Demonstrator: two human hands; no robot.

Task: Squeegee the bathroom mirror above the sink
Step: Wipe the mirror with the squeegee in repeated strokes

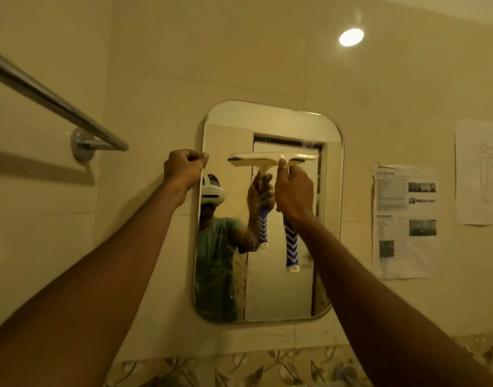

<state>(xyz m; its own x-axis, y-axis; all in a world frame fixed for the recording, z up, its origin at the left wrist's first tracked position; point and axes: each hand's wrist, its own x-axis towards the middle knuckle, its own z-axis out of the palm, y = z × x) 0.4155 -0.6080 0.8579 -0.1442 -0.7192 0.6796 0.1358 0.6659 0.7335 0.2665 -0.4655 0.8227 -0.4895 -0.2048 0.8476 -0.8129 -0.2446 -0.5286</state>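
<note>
A tall mirror (pixel 278 291) with rounded corners hangs on the cream tiled wall. My right hand (pixel 294 192) grips the upper handle of a squeegee (pixel 291 248), which has a cream head and a blue handle with white chevrons. Its blade lies level against the glass in the mirror's upper half. My left hand (pixel 183 167) is closed on the mirror's left edge, near the top. The glass reflects a person in a green shirt with a headset, and the squeegee.
A chrome towel rail (pixel 52 100) juts from the wall at upper left. Printed sheets (pixel 404 222) and a drawing on paper (pixel 481 171) are taped right of the mirror. A ceiling lamp (pixel 350 37) glows above. Leaf-patterned tiles (pixel 239 370) run below.
</note>
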